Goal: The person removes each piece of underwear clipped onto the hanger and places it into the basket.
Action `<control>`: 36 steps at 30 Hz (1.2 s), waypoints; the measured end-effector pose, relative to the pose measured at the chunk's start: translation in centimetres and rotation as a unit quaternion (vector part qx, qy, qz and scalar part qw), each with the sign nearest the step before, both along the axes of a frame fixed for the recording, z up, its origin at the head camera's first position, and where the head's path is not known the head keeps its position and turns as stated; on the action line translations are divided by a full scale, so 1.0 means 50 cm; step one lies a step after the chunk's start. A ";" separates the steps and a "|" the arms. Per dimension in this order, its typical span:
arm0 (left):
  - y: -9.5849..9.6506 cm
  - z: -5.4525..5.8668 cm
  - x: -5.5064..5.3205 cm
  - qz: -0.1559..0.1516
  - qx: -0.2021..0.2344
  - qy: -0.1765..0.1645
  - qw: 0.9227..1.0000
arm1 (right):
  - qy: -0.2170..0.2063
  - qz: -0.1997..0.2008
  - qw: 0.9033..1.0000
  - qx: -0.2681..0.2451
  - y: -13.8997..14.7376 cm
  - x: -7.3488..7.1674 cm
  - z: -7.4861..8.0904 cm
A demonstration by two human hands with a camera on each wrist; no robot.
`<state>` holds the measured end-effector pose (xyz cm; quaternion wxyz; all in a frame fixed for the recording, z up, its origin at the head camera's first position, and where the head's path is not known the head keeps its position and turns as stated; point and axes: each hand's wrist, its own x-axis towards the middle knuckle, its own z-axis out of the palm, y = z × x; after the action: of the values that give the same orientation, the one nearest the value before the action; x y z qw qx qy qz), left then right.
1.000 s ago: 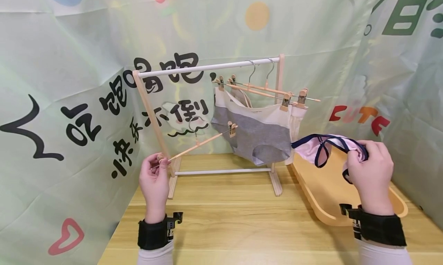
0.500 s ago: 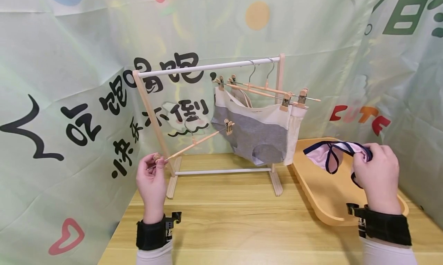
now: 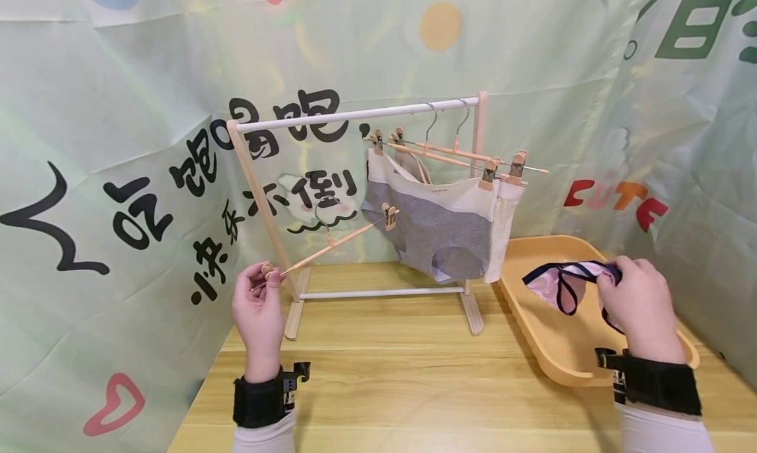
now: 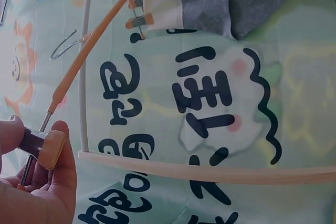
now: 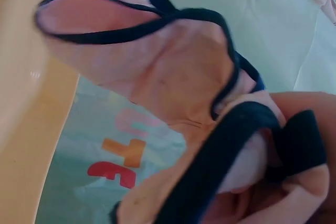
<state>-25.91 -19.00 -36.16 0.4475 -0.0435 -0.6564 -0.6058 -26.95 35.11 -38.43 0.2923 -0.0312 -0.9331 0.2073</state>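
Note:
My left hand [image 3: 258, 318] pinches the clip at the near end of a clip hanger [image 3: 332, 244]; the left wrist view shows that wooden clip [image 4: 51, 149] between thumb and fingers. The hanger slants up to the right, its far clip [image 3: 389, 217] bare and its hook off the rail. Over the tray, my right hand [image 3: 641, 305] grips a pair of pink underpants [image 3: 544, 290] with navy trim. Their fabric hangs crumpled out to the left of the fingers, and the right wrist view shows a navy-edged leg opening [image 5: 100, 17].
A small wooden rack with a white rail [image 3: 355, 116] stands on the wood-grain table [image 3: 378, 387]. On its right side, grey-and-white underpants [image 3: 437, 223] and a pale garment [image 3: 507, 223] hang from clip hangers. A yellow tray [image 3: 550, 367] lies at right. Printed cloth [image 3: 136, 295] surrounds the table.
My right hand has moved the pink underpants right and then down, away from the hanging garments and over the tray. My left hand has shifted slightly left with the hanger.

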 end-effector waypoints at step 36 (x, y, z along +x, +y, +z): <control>0.002 -0.002 0.002 -0.014 -0.001 0.003 1.000 | -0.170 0.095 0.980 0.050 0.000 -0.026 -0.041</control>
<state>-25.81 -18.88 -36.26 0.4409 -0.0551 -0.6548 -0.6113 -28.24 35.12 -40.46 0.1093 0.0378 -0.9770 0.1790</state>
